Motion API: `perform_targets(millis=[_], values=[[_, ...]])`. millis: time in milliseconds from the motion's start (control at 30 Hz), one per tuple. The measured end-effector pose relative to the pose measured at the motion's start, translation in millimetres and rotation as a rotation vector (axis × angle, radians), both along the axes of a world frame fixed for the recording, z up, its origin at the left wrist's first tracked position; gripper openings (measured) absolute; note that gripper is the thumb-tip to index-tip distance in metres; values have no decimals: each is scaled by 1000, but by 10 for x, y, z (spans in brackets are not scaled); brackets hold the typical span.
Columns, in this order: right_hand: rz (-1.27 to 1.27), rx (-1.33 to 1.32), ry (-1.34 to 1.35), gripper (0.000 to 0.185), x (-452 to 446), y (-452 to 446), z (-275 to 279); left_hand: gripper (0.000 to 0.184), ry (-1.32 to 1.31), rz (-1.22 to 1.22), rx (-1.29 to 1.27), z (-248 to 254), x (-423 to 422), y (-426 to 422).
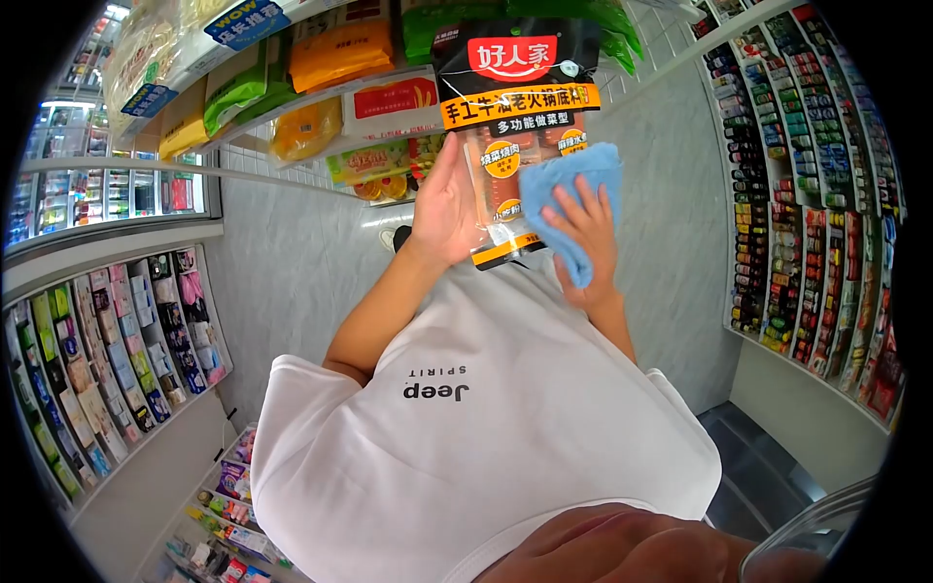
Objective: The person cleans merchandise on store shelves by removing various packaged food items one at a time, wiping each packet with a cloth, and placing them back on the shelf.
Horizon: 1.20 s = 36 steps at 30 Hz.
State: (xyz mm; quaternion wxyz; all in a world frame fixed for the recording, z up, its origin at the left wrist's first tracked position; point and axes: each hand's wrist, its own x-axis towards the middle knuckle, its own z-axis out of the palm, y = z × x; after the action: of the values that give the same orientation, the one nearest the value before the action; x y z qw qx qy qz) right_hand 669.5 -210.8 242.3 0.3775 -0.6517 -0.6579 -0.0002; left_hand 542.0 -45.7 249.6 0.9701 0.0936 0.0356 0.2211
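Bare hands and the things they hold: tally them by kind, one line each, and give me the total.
Hands: 2, the left hand and the right hand
Black printed package: 1
Blue cloth: 1
Total: 4

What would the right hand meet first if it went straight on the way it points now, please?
Past the blue cloth under its fingers, the right hand would probably meet the front of the hotpot base packet, though the depth is unclear.
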Motion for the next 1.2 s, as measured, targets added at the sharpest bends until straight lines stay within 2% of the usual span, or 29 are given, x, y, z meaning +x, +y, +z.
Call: perform_targets(millis=[67,167,267,400,800,900,1000,1033,1200], values=[[-51,-17,99,53,-51,49,42,51,16,26,1,20,-8,-2],[9,-64,-75,56,-119,60,61,45,46,12,67,-124,-65,-21],[-30,-73,30,56,-73,180,129,51,136,56,294,-70,-84,-84],[-85,-17,77,54,-21,345,272,60,243,-49,322,-176,-113,-140],[-340,145,180,46,244,733,371,69,237,-226,371,-99,-143,-213],[-203,52,1,46,147,745,594,67,188,-261,364,-101,-147,-165],[-70,7,-60,49,136,746,628,66,261,-225,362,-19,-168,-187],[-45,15,-128,66,217,758,554,65,259,-221,361,-22,-171,-182],[-8,50,-74,64,85,725,613,64,229,-249,348,-173,-184,-164]])
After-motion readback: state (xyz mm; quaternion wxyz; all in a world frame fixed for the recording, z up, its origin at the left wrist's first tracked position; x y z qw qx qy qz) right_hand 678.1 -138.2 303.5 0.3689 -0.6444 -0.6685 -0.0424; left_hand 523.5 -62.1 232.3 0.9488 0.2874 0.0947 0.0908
